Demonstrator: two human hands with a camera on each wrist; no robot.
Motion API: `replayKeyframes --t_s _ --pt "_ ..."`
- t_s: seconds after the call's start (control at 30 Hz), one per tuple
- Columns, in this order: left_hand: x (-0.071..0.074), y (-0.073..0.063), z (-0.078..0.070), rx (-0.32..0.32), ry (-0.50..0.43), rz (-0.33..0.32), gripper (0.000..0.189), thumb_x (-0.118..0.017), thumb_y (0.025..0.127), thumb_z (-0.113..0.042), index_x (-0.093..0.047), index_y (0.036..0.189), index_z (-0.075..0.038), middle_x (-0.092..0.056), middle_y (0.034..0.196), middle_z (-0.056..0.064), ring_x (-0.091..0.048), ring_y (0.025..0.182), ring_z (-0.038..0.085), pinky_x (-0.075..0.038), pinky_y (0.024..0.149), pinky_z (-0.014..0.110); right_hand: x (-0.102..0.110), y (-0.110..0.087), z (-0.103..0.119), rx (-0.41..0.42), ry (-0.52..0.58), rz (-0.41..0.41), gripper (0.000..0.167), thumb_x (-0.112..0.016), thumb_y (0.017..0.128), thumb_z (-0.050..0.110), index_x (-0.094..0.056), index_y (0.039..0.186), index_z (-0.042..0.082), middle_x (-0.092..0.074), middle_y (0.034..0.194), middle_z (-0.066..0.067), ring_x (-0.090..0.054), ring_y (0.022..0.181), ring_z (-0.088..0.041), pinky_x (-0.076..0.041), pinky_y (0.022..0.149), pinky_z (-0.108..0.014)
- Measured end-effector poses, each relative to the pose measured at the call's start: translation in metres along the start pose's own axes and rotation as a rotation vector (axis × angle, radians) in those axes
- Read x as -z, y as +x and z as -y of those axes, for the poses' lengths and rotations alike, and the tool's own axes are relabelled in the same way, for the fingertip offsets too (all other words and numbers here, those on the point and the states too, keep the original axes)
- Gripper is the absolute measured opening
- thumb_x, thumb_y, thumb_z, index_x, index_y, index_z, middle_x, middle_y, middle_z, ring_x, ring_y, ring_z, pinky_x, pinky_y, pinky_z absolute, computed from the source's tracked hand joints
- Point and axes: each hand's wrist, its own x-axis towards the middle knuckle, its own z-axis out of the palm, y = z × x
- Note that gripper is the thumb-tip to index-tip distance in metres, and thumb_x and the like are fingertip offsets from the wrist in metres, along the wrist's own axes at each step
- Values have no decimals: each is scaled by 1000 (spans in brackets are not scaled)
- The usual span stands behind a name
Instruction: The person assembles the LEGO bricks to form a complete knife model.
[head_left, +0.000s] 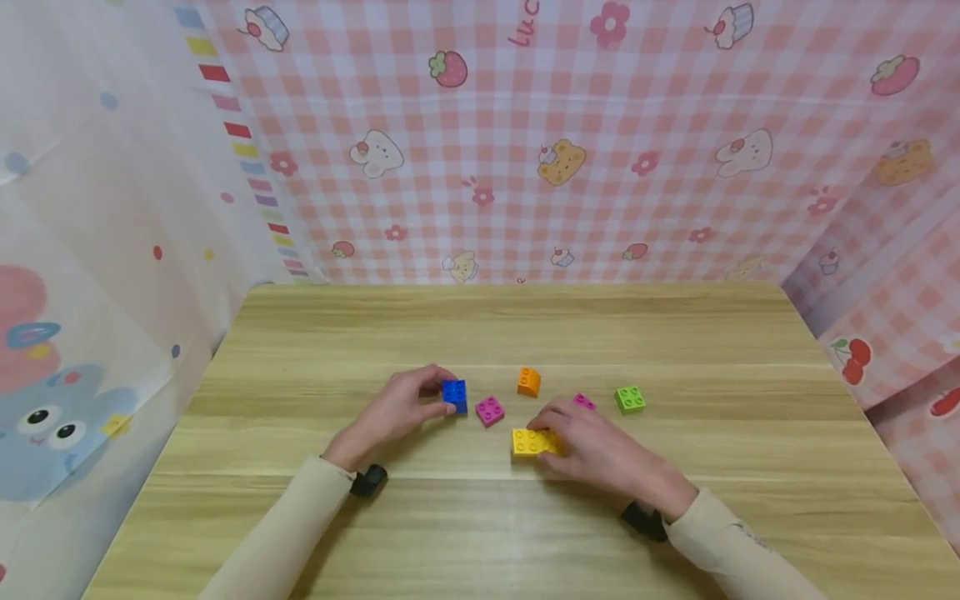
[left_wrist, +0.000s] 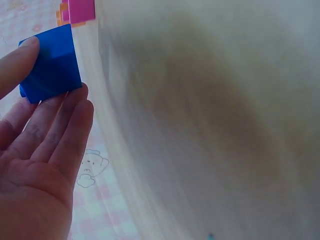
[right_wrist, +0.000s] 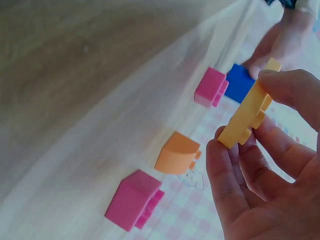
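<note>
Plainly, the wooden table (head_left: 675, 333) comes first, its bricks clustered between the left and right edges. Over it, the right hand (head_left: 596, 446) could, I judge, nudge a neighbouring brick if it swings toward the far edge; the left hand (head_left: 405, 404) might let its brick twist, since it seems held mostly at the fingertips. Right thumb and fingers pinch opposite sides of the yellow brick (head_left: 522, 443), the one farthest from the far edge. Left thumb and fingers pinch the blue brick (head_left: 454, 392), nearest the left edge, parted only by its width. The green brick (head_left: 631, 399) lies nearest the right edge. One pink brick (head_left: 491, 411) sits just beside the blue, another pink brick (head_left: 585, 402) just past the right hand. Closest to the far edge is the orange brick (head_left: 528, 381).
</note>
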Motion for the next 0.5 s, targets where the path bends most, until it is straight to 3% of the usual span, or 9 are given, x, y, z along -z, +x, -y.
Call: replayKeyframes --t_s 0.27,0.5 --pt "-6 -15 -4 -45 -23 6 35 -81 91 -14 -68 123 -6 -73 117 7 -69 111 25 -56 100 43 6 0 -4 24 -43 -64 38 -83 89 17 -70 123 6 -67 118 -3 -63 109 -21 -53 103 -46" --pt "-13 -23 -9 -75 -35 17 34 -81 90 -14 -69 121 -5 -73 115 7 -69 109 25 -57 98 42 8 -1 -7 4 -34 -104 40 -84 87 16 -69 123 6 -66 118 -4 -64 105 -20 -57 95 -43"
